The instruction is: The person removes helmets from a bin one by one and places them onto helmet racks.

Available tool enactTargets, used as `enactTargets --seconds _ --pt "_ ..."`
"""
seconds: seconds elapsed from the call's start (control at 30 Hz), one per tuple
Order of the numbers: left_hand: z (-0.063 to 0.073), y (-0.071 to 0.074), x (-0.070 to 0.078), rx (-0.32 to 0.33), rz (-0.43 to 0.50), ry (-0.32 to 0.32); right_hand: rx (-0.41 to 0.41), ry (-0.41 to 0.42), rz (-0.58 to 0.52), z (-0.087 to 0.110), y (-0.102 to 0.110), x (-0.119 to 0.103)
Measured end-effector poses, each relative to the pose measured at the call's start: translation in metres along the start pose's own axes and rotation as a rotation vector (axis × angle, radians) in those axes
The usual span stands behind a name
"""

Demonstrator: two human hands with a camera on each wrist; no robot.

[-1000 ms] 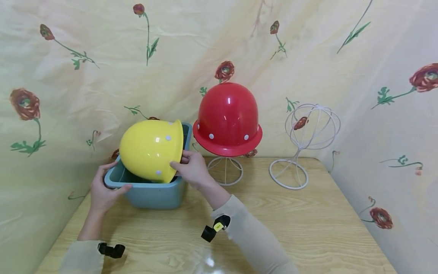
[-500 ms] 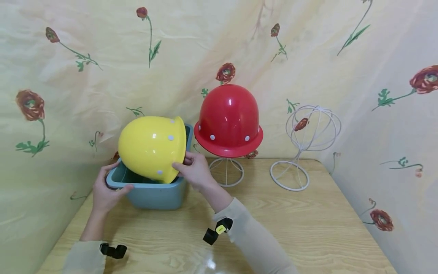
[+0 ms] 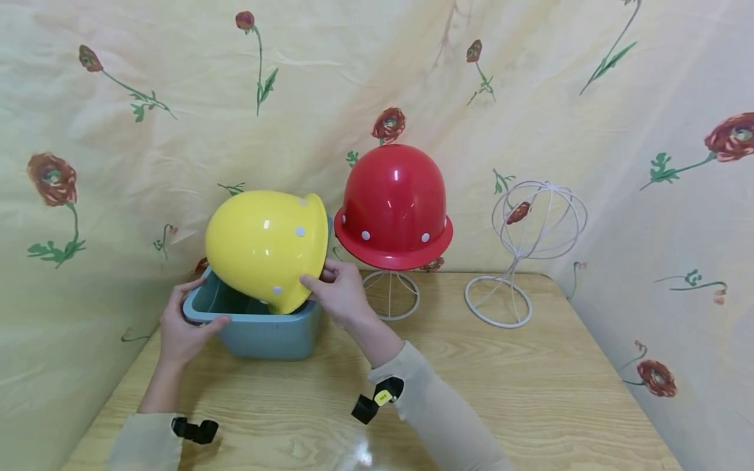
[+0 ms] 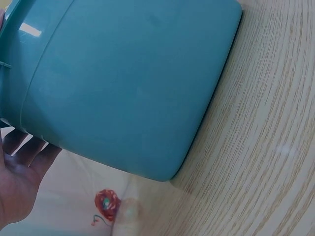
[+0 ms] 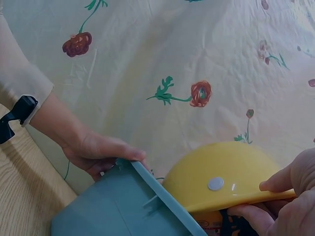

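A yellow hard hat (image 3: 259, 242) lies on its side, crown to the left, over the mouth of a blue-green plastic bin (image 3: 268, 340). My right hand (image 3: 341, 297) pinches its brim between thumb and fingers; the right wrist view shows this grip from the side, with part of the hat's inside visible. At the bin's left corner, my left hand (image 3: 182, 330) grips the rim, its thumb along the front edge. In the left wrist view the bin's wall (image 4: 128, 88) covers most of the picture, and the fingers (image 4: 45, 158) lie against its side.
Right of the bin, a red hard hat (image 3: 393, 203) sits on a white wire stand (image 3: 389, 318). Farther right stands a bare white wire stand (image 3: 501, 326) with a globe-shaped top. All rest on a wooden table (image 3: 530, 392) before a flower-patterned cloth (image 3: 318, 85).
The yellow hard hat has risen a little and shifted right, its brim end tipping upward, with my right hand following. My left hand keeps its place on the bin.
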State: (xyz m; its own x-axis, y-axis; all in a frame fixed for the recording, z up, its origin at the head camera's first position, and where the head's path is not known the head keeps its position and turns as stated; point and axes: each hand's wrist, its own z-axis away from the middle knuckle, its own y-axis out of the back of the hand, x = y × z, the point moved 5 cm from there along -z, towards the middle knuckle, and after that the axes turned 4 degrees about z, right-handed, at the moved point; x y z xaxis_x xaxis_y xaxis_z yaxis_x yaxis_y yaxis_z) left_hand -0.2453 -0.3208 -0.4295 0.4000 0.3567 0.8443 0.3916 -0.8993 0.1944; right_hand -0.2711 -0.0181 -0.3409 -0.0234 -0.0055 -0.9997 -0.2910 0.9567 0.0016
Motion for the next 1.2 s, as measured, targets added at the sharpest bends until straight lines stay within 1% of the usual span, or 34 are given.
enactTargets --seconds 0.23,0.5,0.8,0.93,1.03,1.13,1.2 --pt "-0.001 0.001 -0.001 0.007 -0.016 0.001 0.017 0.019 -0.020 0.002 0.003 -0.007" --pt "-0.001 0.002 -0.002 0.022 -0.022 0.008 0.031 0.079 -0.051 0.003 0.007 -0.015" --pt "0.002 0.002 -0.002 0.026 -0.029 0.027 0.007 0.137 -0.073 0.010 0.013 -0.025" --pt "0.002 0.002 -0.001 0.026 -0.016 0.013 0.003 0.168 -0.079 0.013 0.017 -0.033" --pt "0.002 0.001 0.000 0.023 0.015 -0.009 0.004 0.189 -0.099 0.016 0.019 -0.040" --pt "0.001 0.000 0.002 0.017 0.043 -0.026 0.012 0.200 -0.119 0.020 0.022 -0.045" --pt "0.001 0.000 0.002 0.019 0.047 -0.024 0.018 0.199 -0.125 0.023 0.024 -0.048"
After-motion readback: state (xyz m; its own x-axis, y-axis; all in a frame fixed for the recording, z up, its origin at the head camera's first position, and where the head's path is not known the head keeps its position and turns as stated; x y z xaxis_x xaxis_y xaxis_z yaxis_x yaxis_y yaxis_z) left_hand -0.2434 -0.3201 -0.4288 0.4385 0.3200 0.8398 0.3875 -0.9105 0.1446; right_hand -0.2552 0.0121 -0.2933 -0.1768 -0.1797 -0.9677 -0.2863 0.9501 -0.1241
